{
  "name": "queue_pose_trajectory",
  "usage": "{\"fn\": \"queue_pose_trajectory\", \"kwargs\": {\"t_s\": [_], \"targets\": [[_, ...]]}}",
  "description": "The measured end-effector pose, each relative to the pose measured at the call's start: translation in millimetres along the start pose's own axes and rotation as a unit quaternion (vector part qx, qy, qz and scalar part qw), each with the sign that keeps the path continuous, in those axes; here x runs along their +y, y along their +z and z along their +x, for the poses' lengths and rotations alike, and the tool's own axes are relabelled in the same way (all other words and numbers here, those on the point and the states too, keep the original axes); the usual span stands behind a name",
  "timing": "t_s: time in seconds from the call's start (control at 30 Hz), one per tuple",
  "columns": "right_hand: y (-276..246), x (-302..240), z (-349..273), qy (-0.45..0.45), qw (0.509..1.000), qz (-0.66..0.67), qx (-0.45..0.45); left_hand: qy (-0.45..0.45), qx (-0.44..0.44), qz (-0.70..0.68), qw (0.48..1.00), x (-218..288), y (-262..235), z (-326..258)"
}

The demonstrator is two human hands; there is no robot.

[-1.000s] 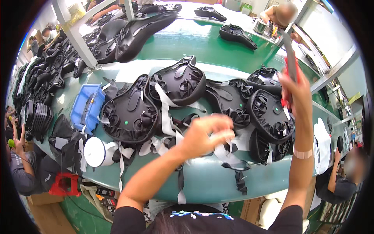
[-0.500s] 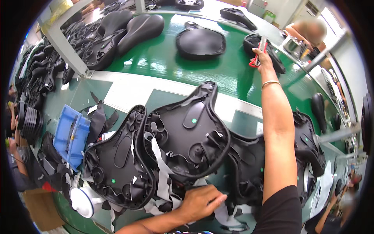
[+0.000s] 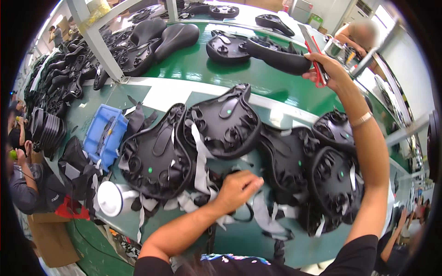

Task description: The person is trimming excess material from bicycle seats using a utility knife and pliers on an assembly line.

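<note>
My right hand [image 3: 334, 73] is stretched out to the far right, closed around red-handled scissors [image 3: 317, 69] with a grey blade pointing up. Its fingertips reach the end of a black bicycle saddle [image 3: 281, 56], which lies tilted against another upturned saddle [image 3: 225, 48]. Over the near table my left hand [image 3: 237, 191] is curled; whatever may be inside its fingers is hidden. Around it lie pale fabric strips [image 3: 201, 168] and several upturned saddles, among them one at the left [image 3: 156, 156], one in the middle [image 3: 223, 124] and one at the right [image 3: 338, 179].
At the left are a blue plastic bin [image 3: 103, 133] and a white lidded mug [image 3: 113, 198]. A metal post [image 3: 99, 46] rises beside heaped saddles [image 3: 50, 76]. The green surface [image 3: 184, 69] spans the back. Another person [image 3: 357, 39] sits at the far right; more people are at the left.
The far saddle has moved left against the other one, along with a shift of my right hand. The scissors are still held. My left hand remains curled in about the same place. The view has shifted.
</note>
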State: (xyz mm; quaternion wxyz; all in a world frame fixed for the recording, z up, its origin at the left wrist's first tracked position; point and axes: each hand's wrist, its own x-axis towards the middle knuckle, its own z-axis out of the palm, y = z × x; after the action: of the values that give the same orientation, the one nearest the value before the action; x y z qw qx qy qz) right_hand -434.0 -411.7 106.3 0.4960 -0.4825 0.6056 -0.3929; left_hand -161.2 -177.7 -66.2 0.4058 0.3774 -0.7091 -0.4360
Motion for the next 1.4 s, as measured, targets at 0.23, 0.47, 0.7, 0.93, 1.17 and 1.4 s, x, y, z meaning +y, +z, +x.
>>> {"fn": "queue_pose_trajectory", "kwargs": {"t_s": [0.23,0.47,0.7,0.93,1.17,1.4], "targets": [[40,37,-276,-0.042,0.995,-0.058,-0.069,-0.206,0.001,-0.632,0.747,7,-36,-12],[109,163,-356,-0.224,0.952,-0.205,-0.038,-0.305,-0.016,-0.462,0.833,51,-71,-87],[101,179,-386,-0.305,0.905,-0.298,-0.012,-0.320,-0.007,-0.299,0.899,69,-89,-107],[103,182,-397,-0.327,0.765,-0.550,-0.079,-0.304,-0.064,-0.171,0.935,90,-89,-86],[164,217,-480,-0.164,0.909,-0.383,0.026,-0.313,0.110,-0.177,0.926,76,-81,-141],[156,194,-439,-0.203,0.963,-0.106,0.139,-0.279,0.178,-0.266,0.906,95,-69,-177]]}}
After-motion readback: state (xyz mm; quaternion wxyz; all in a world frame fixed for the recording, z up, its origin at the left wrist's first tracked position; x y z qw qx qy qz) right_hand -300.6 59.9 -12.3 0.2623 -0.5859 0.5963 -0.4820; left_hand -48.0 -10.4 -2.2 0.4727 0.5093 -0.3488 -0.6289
